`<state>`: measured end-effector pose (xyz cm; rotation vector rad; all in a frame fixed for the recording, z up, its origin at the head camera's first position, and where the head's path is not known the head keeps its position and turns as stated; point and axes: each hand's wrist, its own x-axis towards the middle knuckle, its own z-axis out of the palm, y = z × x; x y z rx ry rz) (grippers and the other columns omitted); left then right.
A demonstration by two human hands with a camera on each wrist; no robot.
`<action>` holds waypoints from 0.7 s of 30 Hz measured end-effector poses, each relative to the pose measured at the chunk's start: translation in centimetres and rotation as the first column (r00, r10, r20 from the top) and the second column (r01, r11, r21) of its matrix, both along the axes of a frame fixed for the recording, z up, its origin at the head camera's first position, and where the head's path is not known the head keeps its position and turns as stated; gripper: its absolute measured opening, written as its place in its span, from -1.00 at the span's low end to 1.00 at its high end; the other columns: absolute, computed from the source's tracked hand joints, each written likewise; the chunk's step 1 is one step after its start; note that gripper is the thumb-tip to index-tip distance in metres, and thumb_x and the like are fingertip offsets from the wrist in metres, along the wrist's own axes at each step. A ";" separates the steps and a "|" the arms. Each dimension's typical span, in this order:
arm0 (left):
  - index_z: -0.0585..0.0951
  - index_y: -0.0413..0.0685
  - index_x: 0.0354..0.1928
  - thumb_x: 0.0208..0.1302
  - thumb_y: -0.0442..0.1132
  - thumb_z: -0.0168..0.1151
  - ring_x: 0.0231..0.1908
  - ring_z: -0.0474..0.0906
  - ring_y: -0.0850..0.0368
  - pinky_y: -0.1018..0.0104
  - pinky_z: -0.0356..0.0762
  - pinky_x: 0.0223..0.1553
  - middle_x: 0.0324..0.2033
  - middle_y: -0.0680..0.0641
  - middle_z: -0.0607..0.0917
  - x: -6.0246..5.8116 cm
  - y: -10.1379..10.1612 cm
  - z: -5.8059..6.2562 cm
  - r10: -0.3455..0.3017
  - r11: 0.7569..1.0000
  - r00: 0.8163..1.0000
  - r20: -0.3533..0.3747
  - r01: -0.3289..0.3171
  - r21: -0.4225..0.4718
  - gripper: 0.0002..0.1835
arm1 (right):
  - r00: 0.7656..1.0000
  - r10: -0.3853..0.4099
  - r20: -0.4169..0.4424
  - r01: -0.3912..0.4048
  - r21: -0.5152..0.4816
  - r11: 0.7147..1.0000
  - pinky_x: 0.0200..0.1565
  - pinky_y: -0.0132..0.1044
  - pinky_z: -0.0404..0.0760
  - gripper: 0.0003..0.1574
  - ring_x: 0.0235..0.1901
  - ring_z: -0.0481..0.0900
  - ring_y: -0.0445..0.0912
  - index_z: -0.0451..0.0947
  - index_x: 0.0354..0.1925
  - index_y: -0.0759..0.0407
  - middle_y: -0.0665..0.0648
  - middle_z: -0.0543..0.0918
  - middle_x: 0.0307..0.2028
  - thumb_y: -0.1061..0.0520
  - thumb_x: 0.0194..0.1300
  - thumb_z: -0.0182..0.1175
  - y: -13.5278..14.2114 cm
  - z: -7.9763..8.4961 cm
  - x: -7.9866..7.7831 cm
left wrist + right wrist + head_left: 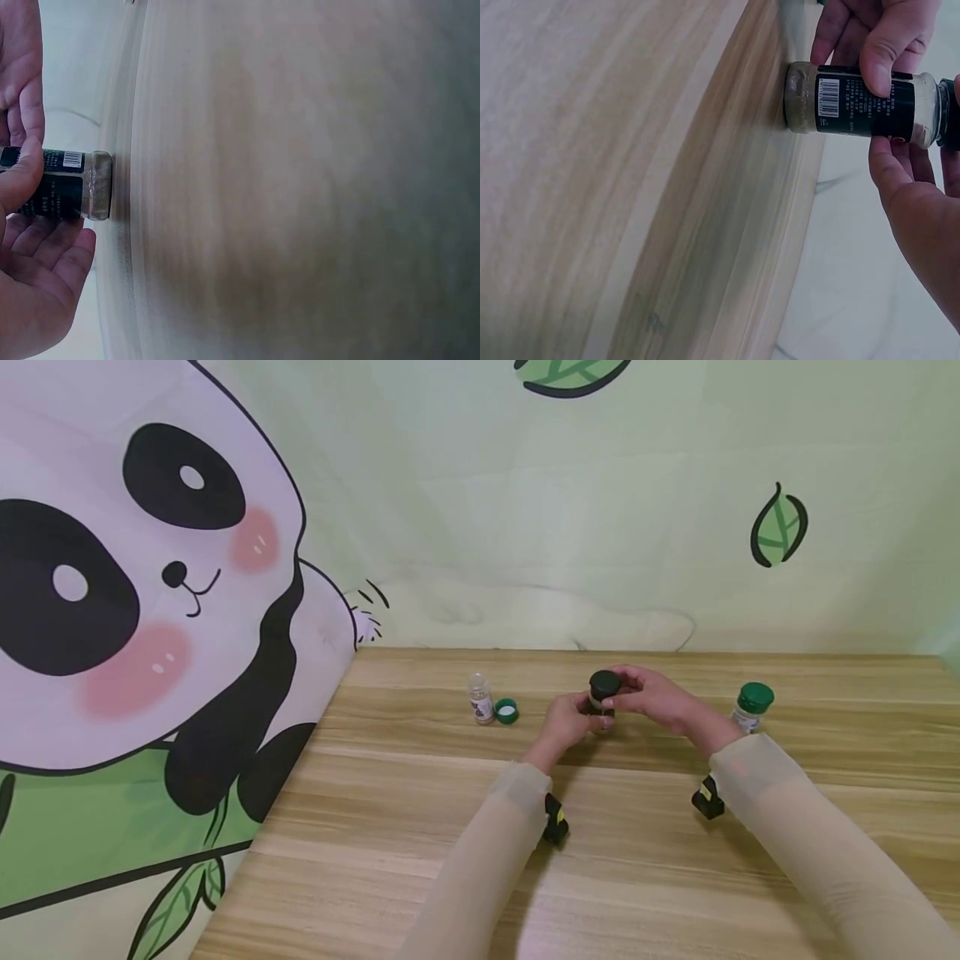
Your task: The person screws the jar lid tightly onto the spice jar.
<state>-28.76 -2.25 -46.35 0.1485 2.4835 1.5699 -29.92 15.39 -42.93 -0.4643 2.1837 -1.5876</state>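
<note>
A seasoning jar with a black lid (604, 683) is upright between both hands, its black label (855, 103) printed with a barcode. My left hand (567, 720) grips the jar's body, thumb across the label and fingers on the far side. At the top, my right hand (654, 699) holds the black lid between thumb and fingers; some right fingers lie along the jar's upper side. The jar's base (100, 186) is at the tabletop; whether it touches, I cannot tell. In the left wrist view the lid is out of sight.
Left of the hands stands a small clear bottle (481, 700) without a cap, and beside it lies a green cap (507, 711). A green-capped bottle (753, 700) stands beyond my right forearm, partly hidden. The wooden table (405, 827) meets a panda-printed cloth (450, 510) behind.
</note>
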 end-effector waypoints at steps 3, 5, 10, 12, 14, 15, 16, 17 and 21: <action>0.67 0.01 0.13 0.15 -0.25 0.45 0.06 0.62 0.10 0.30 0.49 0.04 0.08 -0.07 0.73 0.0 0.0 0.0 0.001 1.000 1.000 -0.003 -0.001 -0.006 -0.55 | 1.000 -0.020 0.005 0.020 -0.008 1.000 0.06 -0.46 0.51 -0.31 0.00 0.49 -0.35 0.23 0.37 0.36 0.42 0.40 0.29 0.23 0.36 0.19 -0.1 0.0 0.1; 0.67 0.01 0.12 0.15 -0.25 0.45 0.07 0.63 0.09 0.29 0.50 0.05 0.07 -0.07 0.73 0.0 0.1 0.0 0.002 1.000 1.000 -0.004 -0.002 -0.007 -0.55 | 0.999 -0.034 0.005 0.034 -0.008 0.999 0.05 -0.47 0.52 -0.31 -0.02 0.50 -0.36 0.23 0.36 0.37 0.42 0.41 0.29 0.22 0.36 0.21 -0.2 0.0 0.2; 0.67 -0.02 0.13 0.15 -0.26 0.45 0.08 0.62 0.08 0.29 0.50 0.06 0.07 -0.08 0.73 0.0 0.1 0.1 -0.001 1.000 1.000 -0.002 0.001 0.003 -0.55 | 0.998 -0.058 -0.004 0.058 0.000 0.998 0.04 -0.49 0.52 -0.30 -0.02 0.50 -0.35 0.23 0.35 0.39 0.43 0.41 0.29 0.21 0.36 0.22 -0.4 0.0 0.3; 0.67 -0.03 0.13 0.15 -0.27 0.45 0.08 0.62 0.08 0.30 0.50 0.05 0.07 -0.08 0.73 0.1 0.1 0.2 -0.001 1.000 1.000 -0.002 0.001 0.006 -0.55 | 0.998 -0.066 -0.009 0.066 0.006 0.998 0.04 -0.49 0.52 -0.30 0.00 0.50 -0.32 0.23 0.35 0.39 0.43 0.42 0.29 0.21 0.35 0.22 -0.5 0.0 0.3; 0.67 -0.03 0.13 0.16 -0.27 0.44 0.09 0.62 0.08 0.31 0.50 0.05 0.07 -0.08 0.73 0.1 0.1 0.2 -0.002 1.000 1.000 -0.005 0.002 0.004 -0.55 | 0.997 -0.072 -0.014 0.072 0.009 0.997 0.04 -0.48 0.52 -0.30 0.03 0.50 -0.28 0.23 0.35 0.39 0.43 0.42 0.29 0.21 0.35 0.22 -0.6 0.0 0.4; 0.66 -0.04 0.13 0.16 -0.27 0.44 0.09 0.62 0.08 0.31 0.50 0.05 0.07 -0.09 0.73 0.1 0.1 0.2 -0.002 1.000 1.000 -0.007 0.002 0.003 -0.55 | 0.997 -0.074 -0.014 0.074 0.009 0.997 0.05 -0.47 0.52 -0.30 0.04 0.49 -0.25 0.22 0.35 0.39 0.43 0.41 0.29 0.21 0.35 0.22 -0.6 0.1 0.5; 0.66 -0.04 0.13 0.16 -0.27 0.44 0.09 0.62 0.08 0.31 0.50 0.05 0.07 -0.09 0.73 0.1 0.1 0.2 -0.003 1.000 1.000 -0.009 0.003 0.000 -0.55 | 0.997 -0.078 -0.013 0.078 0.011 0.997 0.06 -0.46 0.53 -0.30 0.06 0.49 -0.23 0.22 0.35 0.39 0.43 0.41 0.30 0.21 0.36 0.22 -0.6 0.1 0.5; 0.66 -0.05 0.13 0.16 -0.27 0.44 0.09 0.62 0.07 0.30 0.50 0.06 0.07 -0.09 0.73 0.1 0.1 0.2 -0.003 1.000 1.000 -0.011 0.003 -0.002 -0.56 | 0.997 -0.082 -0.008 0.082 0.013 0.997 0.08 -0.44 0.52 -0.31 0.08 0.49 -0.20 0.22 0.35 0.39 0.43 0.41 0.30 0.22 0.36 0.21 -0.7 0.1 0.5; 0.66 -0.05 0.13 0.17 -0.26 0.43 0.08 0.61 0.07 0.24 0.49 0.10 0.07 -0.09 0.73 0.1 0.1 0.1 -0.004 1.000 1.000 -0.012 0.004 -0.007 -0.57 | 0.996 -0.093 0.002 0.093 0.021 0.995 0.19 -0.30 0.50 -0.29 0.19 0.46 -0.05 0.19 0.37 0.38 0.42 0.39 0.32 0.22 0.37 0.20 -0.9 0.0 0.5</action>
